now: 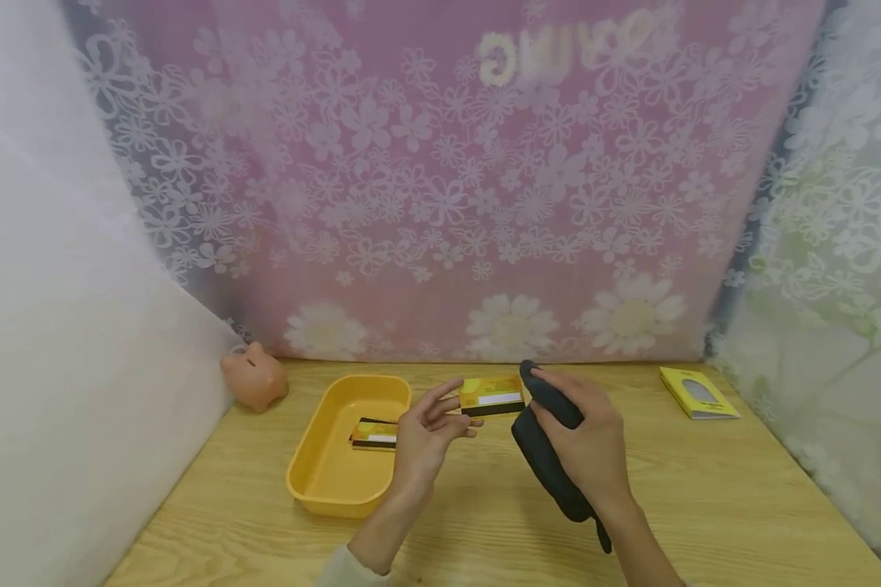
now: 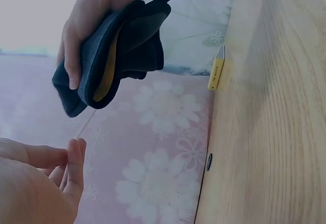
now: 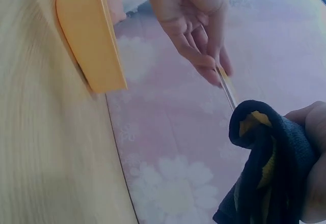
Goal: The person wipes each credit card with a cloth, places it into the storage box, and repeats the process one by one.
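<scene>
Between thumb and fingers, my left hand (image 1: 420, 440) pinches the left end of a flat yellow card (image 1: 488, 399) with a black stripe and a white strip. Above the table, my right hand (image 1: 595, 440) grips a folded dark cloth (image 1: 546, 469) with a hanging loop; its yellow inner side shows in the left wrist view. The cloth's fold (image 3: 249, 113) covers the card's right end in the right wrist view. Left of the hands stands a yellow-orange tray (image 1: 304, 481). In it lie similar striped cards (image 1: 373, 434), partly hidden by my left hand.
An orange piggy bank (image 1: 254, 377) stands at the back left, beside the white side sheet. At the back right lies a yellow booklet (image 1: 697, 394) with a grey oval. A flowered pink curtain (image 1: 440, 204) hangs behind the wooden table (image 1: 477, 538).
</scene>
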### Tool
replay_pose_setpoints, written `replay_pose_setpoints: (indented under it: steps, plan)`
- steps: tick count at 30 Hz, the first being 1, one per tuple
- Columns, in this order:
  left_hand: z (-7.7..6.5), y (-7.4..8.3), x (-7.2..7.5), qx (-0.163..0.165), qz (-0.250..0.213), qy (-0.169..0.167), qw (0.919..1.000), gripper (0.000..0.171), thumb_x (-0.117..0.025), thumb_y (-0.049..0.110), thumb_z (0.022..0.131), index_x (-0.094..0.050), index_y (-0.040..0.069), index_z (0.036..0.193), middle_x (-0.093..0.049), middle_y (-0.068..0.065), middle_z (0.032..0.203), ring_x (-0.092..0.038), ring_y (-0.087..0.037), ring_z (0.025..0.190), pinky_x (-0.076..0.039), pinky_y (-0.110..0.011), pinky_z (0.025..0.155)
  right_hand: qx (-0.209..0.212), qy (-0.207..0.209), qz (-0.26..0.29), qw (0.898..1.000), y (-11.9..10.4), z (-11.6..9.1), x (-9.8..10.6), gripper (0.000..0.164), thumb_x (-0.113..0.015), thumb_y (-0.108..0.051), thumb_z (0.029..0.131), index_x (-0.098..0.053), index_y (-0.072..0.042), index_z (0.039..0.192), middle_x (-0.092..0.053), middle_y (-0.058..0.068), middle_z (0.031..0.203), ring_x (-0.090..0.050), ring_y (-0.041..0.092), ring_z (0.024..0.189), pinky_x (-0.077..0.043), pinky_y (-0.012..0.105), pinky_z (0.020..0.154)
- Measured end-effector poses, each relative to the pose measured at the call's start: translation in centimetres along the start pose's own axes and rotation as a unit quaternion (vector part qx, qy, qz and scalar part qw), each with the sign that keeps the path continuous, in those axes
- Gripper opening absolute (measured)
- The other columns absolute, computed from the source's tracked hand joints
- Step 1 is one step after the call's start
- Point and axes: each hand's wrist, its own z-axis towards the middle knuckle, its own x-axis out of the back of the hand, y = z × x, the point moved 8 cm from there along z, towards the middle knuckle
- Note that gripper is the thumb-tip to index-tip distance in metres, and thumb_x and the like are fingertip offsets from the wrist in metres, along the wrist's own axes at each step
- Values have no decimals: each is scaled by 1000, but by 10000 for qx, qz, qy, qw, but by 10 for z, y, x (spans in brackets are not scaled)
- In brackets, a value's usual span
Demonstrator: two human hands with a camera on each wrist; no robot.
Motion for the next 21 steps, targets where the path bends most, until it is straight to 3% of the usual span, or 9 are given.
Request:
replay_pose_setpoints:
  steps: [4, 8, 16, 21]
  plan:
    - [0, 0, -1, -44, 93, -111, 9999, 49, -70, -4, 96, -66, 16, 141, -71, -16, 125, -76, -32, 97, -64, -38, 85, 380, -161, 22, 9991, -18, -7, -15, 56, -86, 4, 80, -76, -21, 129, -70, 3, 129, -62, 24, 116, -57, 26, 93]
    - [-1, -2, -4, -42, 280, -260, 9993, 49, -70, -1, 97, -65, 17, 142, -72, -14, 126, -74, -28, 99, -63, -36, 89, 679, -435, 172, 9966, -36, -18, -36, 58, -88, 3, 79, -75, -22, 129, -70, 0, 130, -61, 21, 111, -61, 45, 86]
    - [-3, 2, -8, -185, 626, -238, 9976, 46, -66, -2, 99, -67, 19, 140, -72, -8, 127, -70, -23, 115, -60, -27, 93, 989, -651, 151, 9929, -53, -30, -56, 57, -90, 1, 77, -77, -23, 126, -70, -6, 128, -60, 15, 108, -58, 44, 91]
    - [-6, -1, -7, -59, 515, -231, 9984, 44, -71, 3, 98, -68, 20, 138, -73, -9, 123, -71, -24, 109, -61, -30, 93, 855, -610, -65, 9945, -50, -31, -54, 57, -91, 0, 76, -77, -24, 125, -70, -6, 128, -58, 14, 107, -61, 45, 87]
